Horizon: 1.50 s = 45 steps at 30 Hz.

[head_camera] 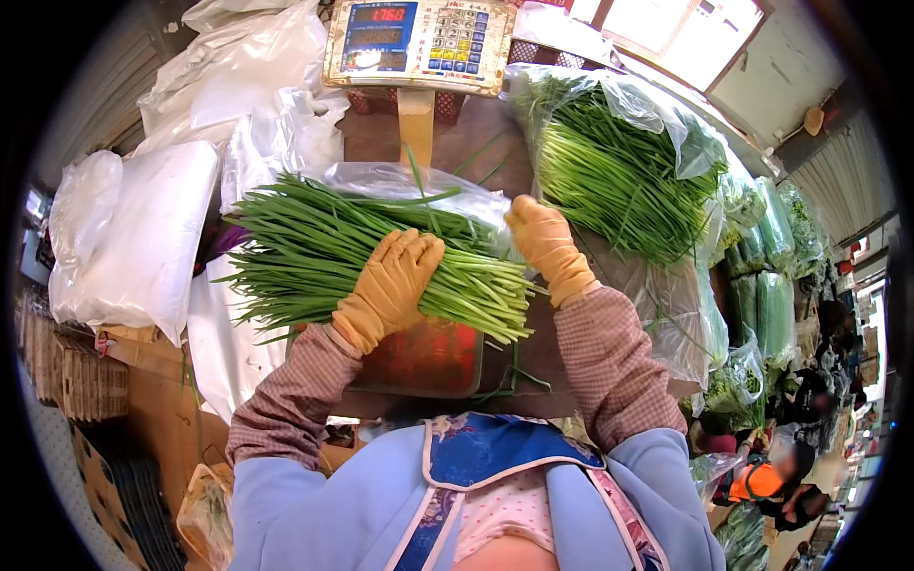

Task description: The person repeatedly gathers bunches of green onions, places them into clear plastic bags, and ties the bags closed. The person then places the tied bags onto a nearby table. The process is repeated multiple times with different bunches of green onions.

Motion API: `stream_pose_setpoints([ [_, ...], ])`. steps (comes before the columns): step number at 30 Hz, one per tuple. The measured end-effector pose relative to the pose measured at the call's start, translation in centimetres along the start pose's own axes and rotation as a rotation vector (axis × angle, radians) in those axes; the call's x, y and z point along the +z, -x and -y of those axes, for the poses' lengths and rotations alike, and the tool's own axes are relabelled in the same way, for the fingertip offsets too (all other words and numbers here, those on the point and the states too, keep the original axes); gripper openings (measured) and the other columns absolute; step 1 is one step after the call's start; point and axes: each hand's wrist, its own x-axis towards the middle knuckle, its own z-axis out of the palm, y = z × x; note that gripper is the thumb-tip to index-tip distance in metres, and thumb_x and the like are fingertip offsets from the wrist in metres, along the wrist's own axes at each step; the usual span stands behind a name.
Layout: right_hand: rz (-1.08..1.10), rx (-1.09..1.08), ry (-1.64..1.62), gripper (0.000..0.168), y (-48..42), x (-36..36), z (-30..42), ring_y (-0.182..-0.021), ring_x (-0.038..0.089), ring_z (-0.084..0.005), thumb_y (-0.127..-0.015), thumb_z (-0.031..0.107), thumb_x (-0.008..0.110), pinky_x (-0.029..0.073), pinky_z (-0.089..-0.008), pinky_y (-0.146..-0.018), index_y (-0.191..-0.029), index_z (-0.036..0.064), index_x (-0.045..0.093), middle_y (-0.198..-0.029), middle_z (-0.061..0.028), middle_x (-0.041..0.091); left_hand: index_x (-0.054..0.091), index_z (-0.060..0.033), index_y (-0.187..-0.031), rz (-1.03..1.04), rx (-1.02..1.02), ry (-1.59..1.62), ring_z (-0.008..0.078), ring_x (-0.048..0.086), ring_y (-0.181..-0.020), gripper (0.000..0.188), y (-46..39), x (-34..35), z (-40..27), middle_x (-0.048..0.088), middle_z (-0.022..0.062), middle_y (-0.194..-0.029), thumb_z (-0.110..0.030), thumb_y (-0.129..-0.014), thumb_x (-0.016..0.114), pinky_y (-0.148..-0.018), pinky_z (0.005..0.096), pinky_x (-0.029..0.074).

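Observation:
A thick bundle of garlic chives (307, 250) lies across the scale platform (428, 360), its green leaves to the left and pale cut ends to the right. My left hand (393, 285), in an orange rubber glove, rests over the stalks with its fingers gripping them from above. Behind and partly under the bundle is a transparent plastic bag (371, 175). My right hand (544, 239), gloved alike, has its fingers closed at the bag's right edge, just beyond the cut ends. How much of the bag lies beneath the chives is hidden.
The weighing scale's display (420, 46) stands at the back on a post. To the right sits a bagged heap of chives (614, 171), beside stacked bagged greens (775, 307). Stacks of white plastic bags (143, 235) fill the left. A person in an orange vest (757, 479) is farther right.

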Motion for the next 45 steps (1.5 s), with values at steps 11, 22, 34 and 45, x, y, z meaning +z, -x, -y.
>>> stream_pose_setpoints([
  [11,0.028,0.167,-0.866,0.023,0.7,-5.0,-1.5,-0.07,0.05,-0.0072,-0.084,0.022,0.068,0.043,-0.0226,-0.061,-0.091,0.002,0.059,-0.076,0.0014,0.057,0.048,-0.0018,-0.12,0.176,-0.145,0.245,0.0364,0.056,-0.102,0.081,-6.4,-0.5,2.9,0.058,0.0219,-0.107,-0.042,-0.056,0.079,-0.09,0.0399,0.044],
  [22,-0.283,-0.021,0.105,0.027,-0.3,-1.9,-8.7,-0.093,0.057,-0.0398,-0.07,-0.002,0.058,0.047,-0.0429,-0.079,-0.097,0.001,0.055,-0.096,-0.0225,0.06,0.049,-0.0035,-0.122,0.35,-0.335,0.321,0.0369,0.06,-0.097,0.08,-9.4,-0.4,3.5,0.063,0.0222,-0.102,-0.041,-0.058,0.079,-0.084,0.0408,0.047],
  [34,-0.158,0.162,-0.106,0.014,5.0,-2.0,-9.5,-0.083,0.06,-0.0393,-0.079,0.006,0.058,0.048,-0.0426,-0.074,-0.093,0.005,0.058,-0.087,-0.0202,0.063,0.051,0.0014,-0.12,0.281,-0.381,0.36,0.0352,0.061,-0.096,0.087,-9.7,0.7,4.4,0.063,0.0227,-0.103,-0.048,-0.053,0.078,-0.085,0.0385,0.047],
  [45,-0.164,0.201,-0.35,0.011,5.0,-6.5,-8.1,-0.082,0.062,-0.0297,-0.081,0.007,0.059,0.048,-0.0356,-0.073,-0.09,0.003,0.062,-0.086,-0.0155,0.064,0.051,-0.0007,-0.119,0.246,-0.434,0.414,0.0349,0.061,-0.097,0.088,-9.9,0.7,4.2,0.063,0.022,-0.105,-0.049,-0.052,0.08,-0.084,0.0385,0.047],
])
